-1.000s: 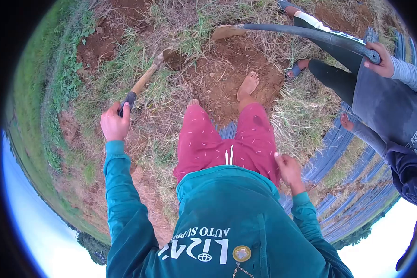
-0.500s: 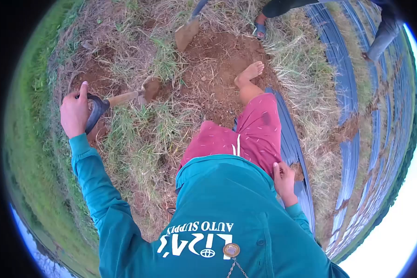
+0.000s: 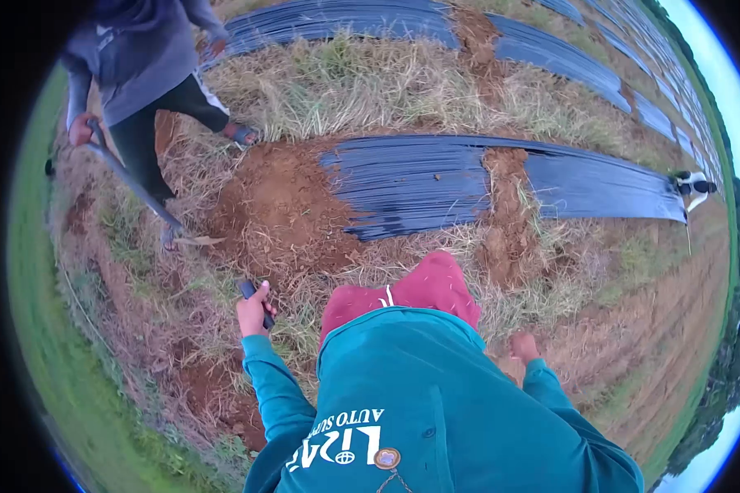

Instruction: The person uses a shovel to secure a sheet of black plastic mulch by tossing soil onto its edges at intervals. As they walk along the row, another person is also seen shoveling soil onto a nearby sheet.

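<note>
My left hand [image 3: 253, 312] grips the dark handle end of a digging tool [image 3: 249, 290]; its shaft and blade are hidden behind my hand and arm. My right hand [image 3: 523, 346] hangs at my side, fingers curled, holding nothing that I can see. I wear a teal shirt and red shorts [image 3: 423, 289]. Bare red soil [image 3: 275, 205] lies just ahead of me, at the end of a strip of black plastic mulch [image 3: 436, 177].
Another person [image 3: 144, 66] stands at the upper left, working a long-handled shovel [image 3: 136, 189] into the ground. More black mulch rows [image 3: 345, 20] run across the field behind. Dry grass covers the ground between; a small white and dark object [image 3: 692, 184] lies at the far right.
The view has swung around: the other person now appears at the upper left instead of the top right. My left hand has drawn the tool in close to my body. The mulch strip now lies ahead.
</note>
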`<state>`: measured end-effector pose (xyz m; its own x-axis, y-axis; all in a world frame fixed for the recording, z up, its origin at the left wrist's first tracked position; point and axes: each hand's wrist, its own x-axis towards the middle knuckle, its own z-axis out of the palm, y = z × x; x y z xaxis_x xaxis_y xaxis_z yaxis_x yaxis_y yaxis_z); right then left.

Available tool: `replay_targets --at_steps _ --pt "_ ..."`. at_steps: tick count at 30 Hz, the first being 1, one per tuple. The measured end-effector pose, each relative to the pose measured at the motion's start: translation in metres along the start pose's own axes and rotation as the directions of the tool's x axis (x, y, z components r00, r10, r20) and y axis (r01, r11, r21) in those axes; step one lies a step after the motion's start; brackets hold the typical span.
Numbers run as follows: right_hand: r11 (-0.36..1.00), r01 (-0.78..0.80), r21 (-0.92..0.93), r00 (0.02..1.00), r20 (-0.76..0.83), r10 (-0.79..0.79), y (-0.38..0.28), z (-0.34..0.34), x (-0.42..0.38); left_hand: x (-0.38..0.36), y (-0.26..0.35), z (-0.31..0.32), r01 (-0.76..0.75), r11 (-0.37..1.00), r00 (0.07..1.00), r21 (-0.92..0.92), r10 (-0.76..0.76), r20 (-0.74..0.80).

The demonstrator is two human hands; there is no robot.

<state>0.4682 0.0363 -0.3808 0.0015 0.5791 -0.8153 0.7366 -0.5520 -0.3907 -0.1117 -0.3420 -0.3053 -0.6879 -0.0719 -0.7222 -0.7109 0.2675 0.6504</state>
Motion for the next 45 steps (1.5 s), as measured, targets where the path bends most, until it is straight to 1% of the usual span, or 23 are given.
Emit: replay_targets --at_steps 2,7,8,9,10,11,16,17,18,21,24,26,27,29,32,35,36,38,41,42,43,44,45 --pt "0.995 -0.017 0.094 0.999 -0.038 0.020 0.027 -0.011 -0.009 -0.007 -0.049 0.053 -0.004 0.999 0.996 -0.048 0.008 0.090" --pt "0.835 -0.230 0.499 0.943 -0.098 0.318 0.165 -0.046 -0.035 -0.017 -0.134 0.142 -0.080 0.935 0.996 0.346 0.058 0.074" --pt "0.534 -0.253 0.807 0.966 0.240 0.095 0.254 -0.056 -0.025 -0.026 -0.135 0.159 -0.111 0.891 0.994 0.440 0.103 0.041" --pt "0.189 -0.511 0.839 0.831 0.538 -0.143 0.340 -0.067 -0.015 -0.044 -0.126 0.167 -0.116 0.859 0.993 0.499 0.088 0.079" --pt "0.607 -0.324 0.725 0.946 0.249 0.206 0.314 -0.080 -0.042 -0.065 -0.112 0.187 -0.129 0.837 0.990 0.531 0.078 0.116" --pt "0.826 -0.457 0.329 0.855 -0.094 0.511 0.285 -0.093 -0.070 -0.081 -0.095 0.222 -0.151 0.816 0.984 0.558 0.072 0.162" --pt "0.510 -0.551 0.660 0.675 -0.005 0.737 0.374 -0.181 0.011 -0.269 0.001 0.461 -0.368 0.617 0.826 0.695 -0.126 0.549" --pt "0.831 -0.499 0.245 0.823 -0.167 0.543 0.367 -0.220 0.065 -0.325 0.018 0.511 -0.484 0.540 0.741 0.688 -0.165 0.651" --pt "0.907 -0.335 -0.253 0.936 -0.202 0.289 0.363 -0.248 0.122 -0.379 0.033 0.547 -0.590 0.452 0.656 0.669 -0.215 0.724" --pt "0.791 -0.039 0.610 0.877 -0.358 0.319 0.233 -0.321 0.219 -0.521 0.062 0.633 -0.827 0.272 0.429 0.493 -0.264 0.864" --pt "0.769 0.352 0.533 0.822 -0.570 0.019 0.096 -0.373 0.348 -0.605 0.057 0.691 -0.939 0.171 0.239 0.297 -0.296 0.925" --pt "0.740 0.491 0.460 0.797 -0.579 -0.169 -0.028 -0.423 0.315 -0.633 0.050 0.730 -0.979 0.121 0.118 0.161 -0.302 0.946" --pt "0.719 0.648 0.253 0.653 -0.670 -0.353 -0.069 -0.445 0.294 -0.638 0.038 0.754 -0.977 0.192 0.041 0.095 -0.270 0.962" --pt "0.687 0.706 0.173 0.677 -0.452 -0.581 -0.107 -0.502 0.262 -0.657 0.000 0.814 -0.892 0.448 -0.139 -0.057 -0.154 0.978" --pt "0.718 0.651 0.247 0.737 -0.431 -0.520 -0.071 -0.599 0.279 -0.678 -0.071 0.918 -0.769 0.612 -0.251 -0.185 -0.023 0.968" --pt "0.690 0.500 0.523 0.696 -0.717 0.038 0.069 -0.679 0.341 -0.693 -0.131 1.050 -0.829 0.543 -0.161 -0.133 -0.003 0.987" --pt "0.637 0.524 0.565 0.567 -0.790 0.234 0.151 -0.679 0.372 -0.702 -0.148 1.097 -0.883 0.446 -0.161 -0.148 0.009 0.987" --pt "0.189 0.329 0.925 0.678 -0.371 0.635 0.270 -0.688 0.314 -0.733 -0.171 1.179 -0.934 0.322 -0.179 -0.156 -0.041 0.983" --pt "-0.002 0.369 0.929 0.381 -0.150 0.912 0.419 -0.599 0.216 -0.810 -0.189 1.284 -0.959 -0.011 -0.278 -0.282 -0.127 0.952" --pt "-0.147 0.402 0.904 0.399 -0.029 0.916 0.449 -0.566 0.176 -0.835 -0.199 1.320 -0.934 -0.079 -0.338 -0.349 -0.127 0.933" --pt "-0.540 0.595 0.595 0.692 -0.037 0.721 0.523 -0.481 0.141 -0.858 -0.212 1.362 -0.874 -0.162 -0.446 -0.458 -0.106 0.889" --pt "-0.509 0.620 0.597 0.639 -0.007 0.770 0.545 -0.418 0.121 -0.875 -0.227 1.402 -0.799 -0.249 -0.540 -0.548 -0.106 0.835" --pt "-0.319 0.324 0.891 0.184 0.272 0.945 0.475 -0.444 0.100 -0.888 -0.247 1.443 -0.810 -0.235 -0.516 -0.537 -0.147 0.844"
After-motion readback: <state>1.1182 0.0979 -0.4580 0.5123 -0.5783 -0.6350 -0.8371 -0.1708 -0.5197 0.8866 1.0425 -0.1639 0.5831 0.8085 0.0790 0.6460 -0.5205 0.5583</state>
